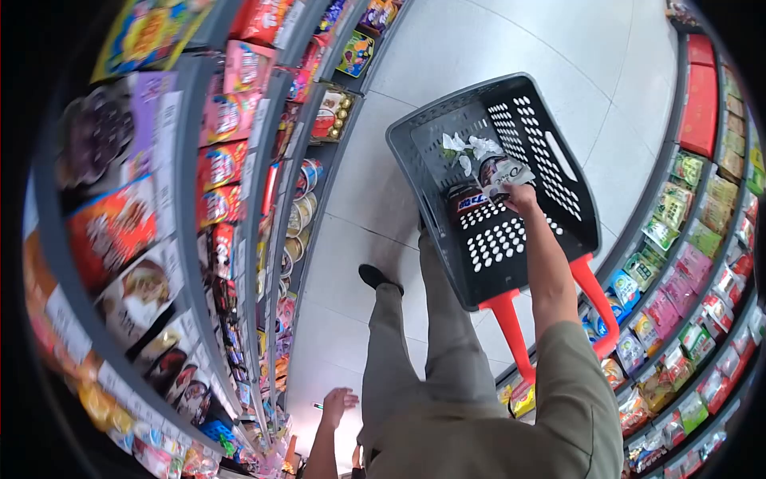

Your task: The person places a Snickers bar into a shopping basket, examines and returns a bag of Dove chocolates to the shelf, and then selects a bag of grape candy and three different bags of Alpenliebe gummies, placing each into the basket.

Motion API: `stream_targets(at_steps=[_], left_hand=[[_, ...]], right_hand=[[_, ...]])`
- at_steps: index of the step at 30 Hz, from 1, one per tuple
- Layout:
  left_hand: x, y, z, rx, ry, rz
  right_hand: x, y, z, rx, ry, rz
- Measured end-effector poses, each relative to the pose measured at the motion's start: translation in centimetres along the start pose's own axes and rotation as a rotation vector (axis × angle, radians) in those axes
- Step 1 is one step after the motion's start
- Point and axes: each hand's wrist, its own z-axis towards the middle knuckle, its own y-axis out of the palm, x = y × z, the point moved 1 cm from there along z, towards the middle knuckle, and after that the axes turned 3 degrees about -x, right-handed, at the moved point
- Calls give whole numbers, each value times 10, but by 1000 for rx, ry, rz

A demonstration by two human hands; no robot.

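Observation:
My right hand (521,199) reaches into a black shopping basket (496,277) and grips the edge of a Dove chocolate bag (499,172), cream and brown. Beside and partly under the bag lies a dark brown packet (469,201) with blue and white lettering. White flower-like pieces with a little green (471,147) rest against the bag, deeper in the basket. My left hand (340,404) hangs low by my left side, near the left shelves, fingers loosely apart and holding nothing.
The basket has a red handle (508,327) toward me. Shelves of packaged sweets (227,188) line the left, with tubs (299,215) and a box of gold balls (332,114) lower down. More packets (674,271) fill the right shelves. Pale tiled floor (351,188) runs between.

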Motion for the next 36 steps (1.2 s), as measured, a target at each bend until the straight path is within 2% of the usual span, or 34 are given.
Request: stream_targets(at_steps=[1, 5, 7, 8, 9, 11, 13, 15, 16, 17, 19, 21, 22, 23, 24, 25, 26, 28, 29, 30, 31, 32, 33, 34, 35, 36], left_hand=[[-1, 0, 4, -1, -35, -7], [-5, 3, 19, -14, -107, -53], [8, 11, 30, 6, -172, -1], [11, 12, 36, 11, -192, -22], [12, 13, 44, 16, -211, -44], [16, 14, 58, 35, -235, -64], [22, 17, 65, 7, -180, -81], [29, 18, 63, 0, -171, -72], [35, 20, 64, -5, -151, -69], [42, 25, 66, -11, -125, -68], [53, 30, 61, -16, -78, -75], [54, 27, 56, -13, -48, -102], [55, 25, 53, -16, -34, -103], [54, 25, 48, -22, -13, -96], [52, 26, 44, -26, 12, -95], [51, 29, 43, -18, 34, -114], [49, 30, 38, -28, 36, -114], [39, 27, 24, -19, 72, -145], [32, 27, 22, -14, 105, -174], [24, 23, 19, -49, 98, -214], [24, 23, 5, -45, 164, -177], [21, 20, -3, -61, 206, -165], [13, 14, -11, -27, 247, -242], [9, 9, -15, -34, 269, -247], [-1, 7, -16, -53, 289, -243], [-12, 3, -16, -53, 305, -265]], right_hand=[[-31, 3, -24, 32, 237, 263], [20, 35, 55, 158, 307, 444], [37, 29, 73, 121, -403, -1161], [51, 35, 91, 214, -249, -1115], [47, 37, 93, 206, -245, -1117], [43, 33, 93, 106, 19, -1031], [49, 30, 88, 86, 27, -1005], [46, 24, 84, 169, -166, -1097], [38, 19, 87, 69, 86, -900], [53, 14, 95, 109, 34, -742], [43, 12, 85, 275, 247, -398], [-12, -5, 29, 161, 388, -165], [-18, -3, 15, 219, 449, 13], [-23, -7, 3, 220, 439, 17], [-26, -13, -5, 205, 428, -136], [-36, -15, -12, 186, 401, -288], [-49, -18, -38, 204, 0, -637], [-69, -35, -74, 15, 223, -481], [-81, -45, -86, -47, 132, -583], [-53, -50, -48, -172, -336, -1353], [-70, -61, -75, -202, -557, -1434], [-100, -77, -123, -122, -316, -992], [-103, -83, -129, 85, -405, -1133], [-91, -103, -114, -223, -970, -1767], [-106, -113, -150, -233, -978, -1801], [-86, -131, -141, -241, -964, -1642]])
